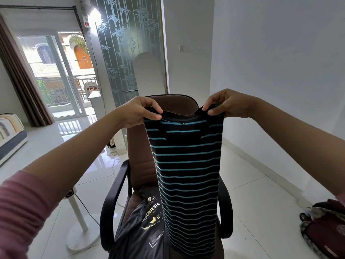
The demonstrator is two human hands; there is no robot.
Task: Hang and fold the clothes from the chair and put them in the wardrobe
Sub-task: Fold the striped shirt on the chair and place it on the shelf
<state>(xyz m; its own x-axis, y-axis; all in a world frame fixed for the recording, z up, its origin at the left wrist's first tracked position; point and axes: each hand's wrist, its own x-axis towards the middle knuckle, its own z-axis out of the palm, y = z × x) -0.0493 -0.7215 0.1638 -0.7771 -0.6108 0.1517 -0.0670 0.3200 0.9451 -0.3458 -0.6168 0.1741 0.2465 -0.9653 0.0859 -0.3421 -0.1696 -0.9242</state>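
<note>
A black shirt with thin teal stripes (188,176) hangs lengthwise in the air above a brown office chair (138,157). My left hand (139,112) pinches its top left corner and my right hand (226,104) pinches its top right corner, both at the neckline. The sleeves look folded in behind the shirt's body. On the chair seat lies a dark grey T-shirt (141,227) with a white "INDONESIA" print, partly hidden by the striped shirt. No wardrobe is in view.
A white standing fan base (80,221) with a cable sits on the tiled floor left of the chair. A dark red bag (324,227) lies at the right edge. A glass balcony door (56,75) and brown curtain are far left; white walls stand to the right.
</note>
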